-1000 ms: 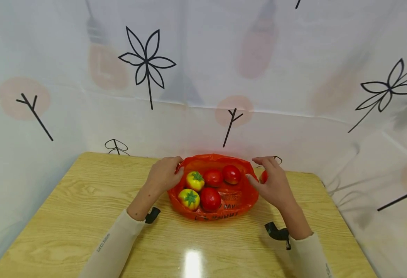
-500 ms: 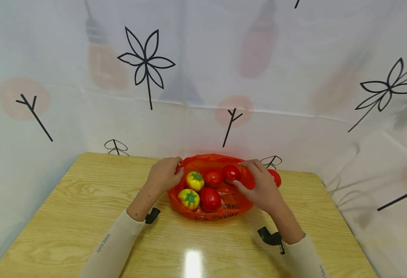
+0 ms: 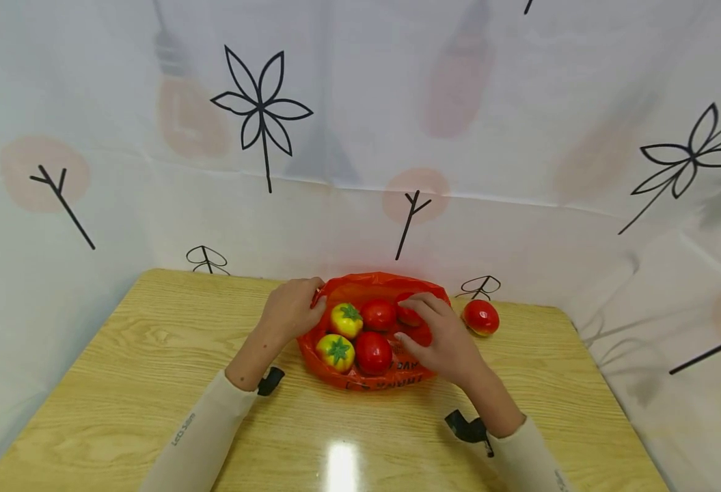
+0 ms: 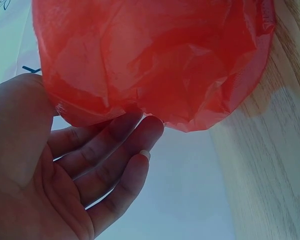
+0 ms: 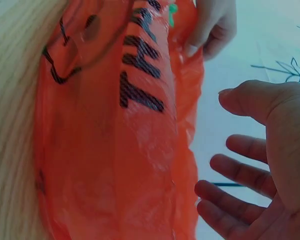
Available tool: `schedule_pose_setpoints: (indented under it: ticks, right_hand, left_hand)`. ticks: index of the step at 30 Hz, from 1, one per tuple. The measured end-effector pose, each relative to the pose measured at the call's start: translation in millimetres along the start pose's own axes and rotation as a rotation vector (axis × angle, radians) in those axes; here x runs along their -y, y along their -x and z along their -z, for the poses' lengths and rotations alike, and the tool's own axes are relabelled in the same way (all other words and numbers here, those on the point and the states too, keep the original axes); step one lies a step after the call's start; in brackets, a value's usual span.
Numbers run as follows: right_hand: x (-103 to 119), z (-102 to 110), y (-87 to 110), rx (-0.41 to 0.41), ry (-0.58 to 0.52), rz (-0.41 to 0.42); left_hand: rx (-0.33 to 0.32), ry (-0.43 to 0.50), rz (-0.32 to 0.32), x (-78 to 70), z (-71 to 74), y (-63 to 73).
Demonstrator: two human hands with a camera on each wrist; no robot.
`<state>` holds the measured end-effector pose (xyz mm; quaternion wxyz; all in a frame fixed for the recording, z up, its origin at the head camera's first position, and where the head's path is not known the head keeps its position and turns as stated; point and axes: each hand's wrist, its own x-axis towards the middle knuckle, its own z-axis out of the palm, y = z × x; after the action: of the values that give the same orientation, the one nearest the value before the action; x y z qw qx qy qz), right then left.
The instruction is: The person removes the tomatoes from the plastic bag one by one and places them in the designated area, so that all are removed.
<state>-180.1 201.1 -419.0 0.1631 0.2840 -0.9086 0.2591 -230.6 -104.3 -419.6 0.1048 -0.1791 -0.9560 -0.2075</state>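
Observation:
A red plastic bag (image 3: 360, 384) stands open on the table, its rim spread wide. Inside lie two yellow tomatoes (image 3: 346, 320) with green leafy tops and several red tomatoes (image 3: 374, 352). My left hand (image 3: 291, 309) pinches the bag's left rim between thumb and fingers; the left wrist view has its fingers (image 4: 115, 155) against the red film. Over the bag's right part hovers my right hand (image 3: 446, 342), fingers and thumb apart with nothing between them. It partly hides a red tomato (image 3: 406, 313) at the back. Another red tomato (image 3: 480, 317), yellowish underneath, sits outside, right of the bag.
The light wooden table (image 3: 151, 383) ends at the back against a white patterned cloth (image 3: 360, 137). Black wrist mounts (image 3: 467, 428) stick out beside both sleeves.
My right hand has moved left from the bag's right rim to over its inside, uncovering the tomato outside. The left hand stays at the left rim.

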Motion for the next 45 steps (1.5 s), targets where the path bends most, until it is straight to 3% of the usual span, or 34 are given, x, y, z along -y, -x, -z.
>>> schedule_pose_setpoints:
  ticks: [15, 45]
  right_hand:
    - [8, -19, 2.0, 0.051, 0.017, 0.055]
    - [18, -38, 5.8, 0.245, -0.010, -0.002]
  left_hand:
    - [0.015, 0.004, 0.004, 1.4, -1.0, -0.5]
    - [0.023, 0.004, 0.001, 0.1, 0.4, -0.1]
